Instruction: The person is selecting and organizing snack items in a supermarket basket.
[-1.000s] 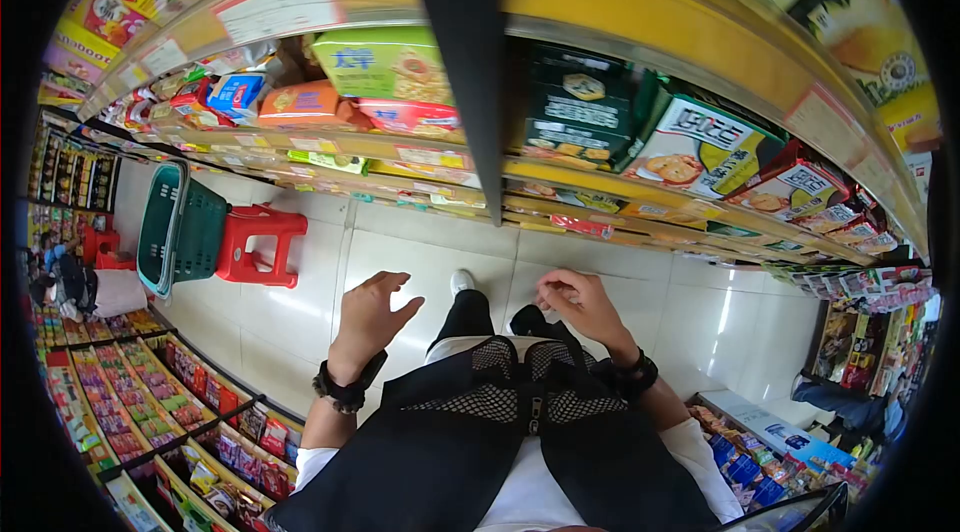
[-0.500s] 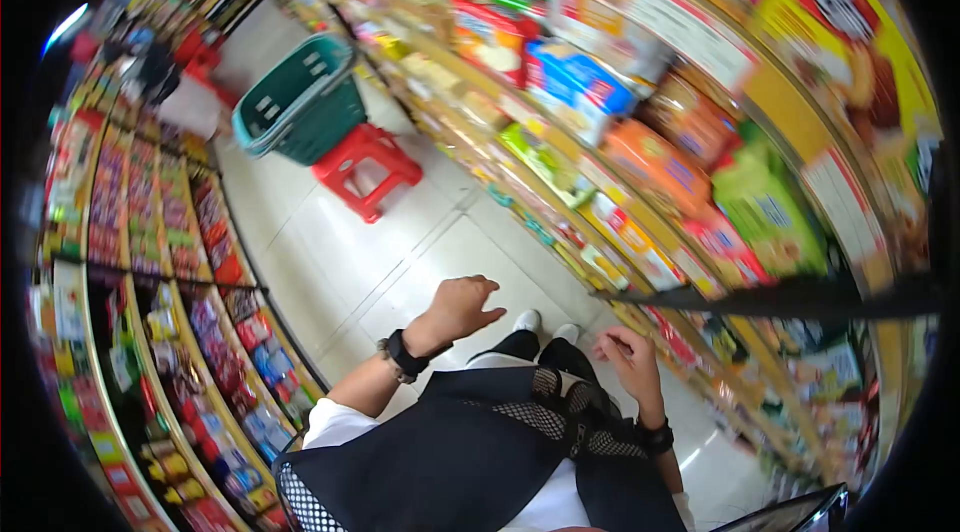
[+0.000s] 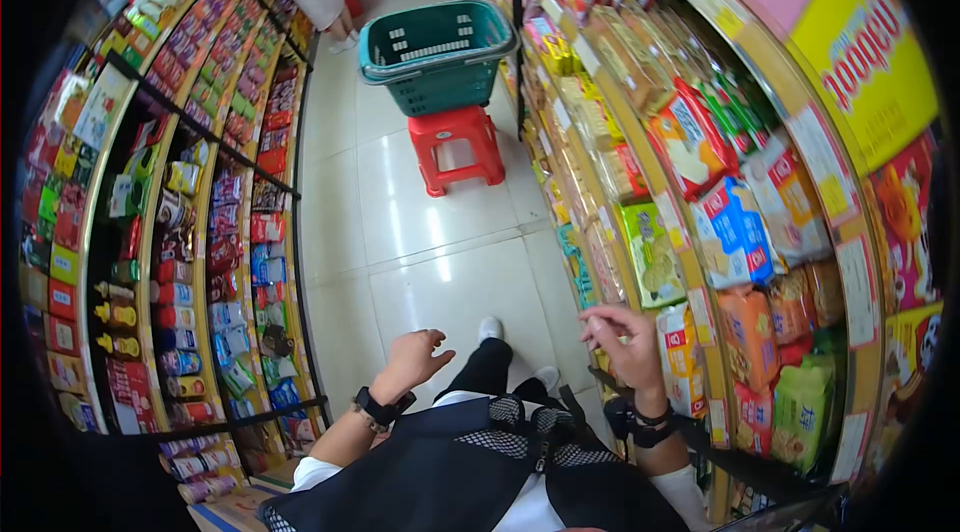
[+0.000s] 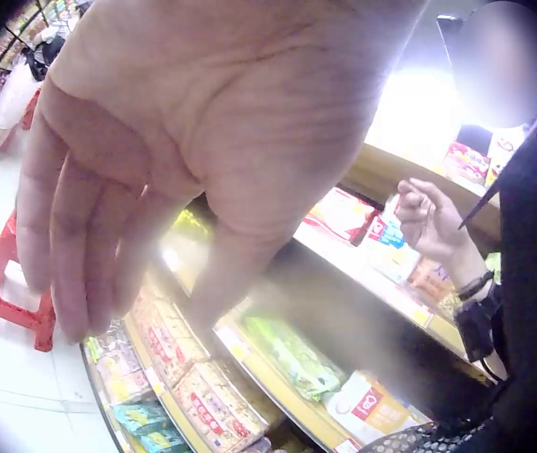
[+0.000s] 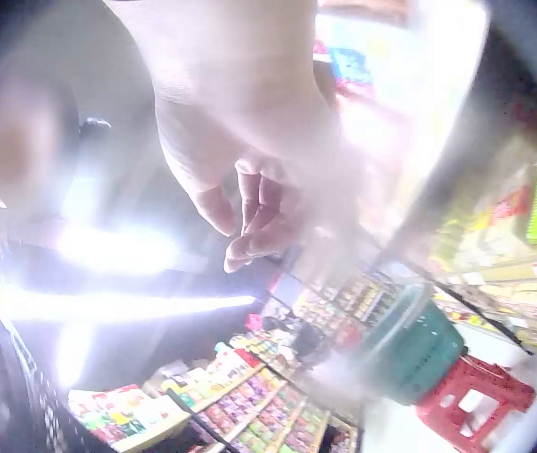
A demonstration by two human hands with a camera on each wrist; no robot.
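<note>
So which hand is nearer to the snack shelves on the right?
Right. The right hand is raised at the edge of the snack shelves; the left hand is over the aisle floor, apart.

Ahead of your left hand (image 3: 412, 360), glossy white floor tiles (image 3: 430, 252) reach a red plastic stool (image 3: 455, 147); tall snack shelves (image 3: 690, 232) stand beside your right hand (image 3: 628, 340).

One teal plastic shopping basket (image 3: 437, 52), one red plastic stool (image 3: 455, 147), two white shoes (image 3: 490, 329), and two hands: left hand (image 3: 418, 357), right hand (image 3: 625, 342).

Glossy pale floor tiles (image 3: 420, 232); glossy red plastic stool (image 3: 456, 147); teal plastic basket (image 3: 440, 57); shiny snack packets (image 3: 735, 232)
</note>
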